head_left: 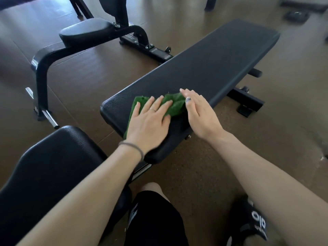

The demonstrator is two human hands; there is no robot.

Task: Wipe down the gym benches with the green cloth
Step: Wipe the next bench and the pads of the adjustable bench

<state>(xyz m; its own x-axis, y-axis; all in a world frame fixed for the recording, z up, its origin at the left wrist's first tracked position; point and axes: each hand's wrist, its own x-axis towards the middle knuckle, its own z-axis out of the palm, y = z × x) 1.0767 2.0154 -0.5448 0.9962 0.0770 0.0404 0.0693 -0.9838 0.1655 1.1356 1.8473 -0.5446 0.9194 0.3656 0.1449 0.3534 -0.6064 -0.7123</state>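
A long flat black bench runs from the middle of the view toward the upper right. The green cloth lies crumpled on its near end. My left hand presses flat on the cloth with fingers spread, covering its left part. My right hand rests beside the cloth's right edge, fingers straight and together, its thumb touching the cloth. Neither hand grips the cloth in a fist.
A second black padded bench sits at the lower left. Another bench with a small seat pad and curved black frame stands at the upper left. Brown floor surrounds them. My knee and black shoes show at the bottom.
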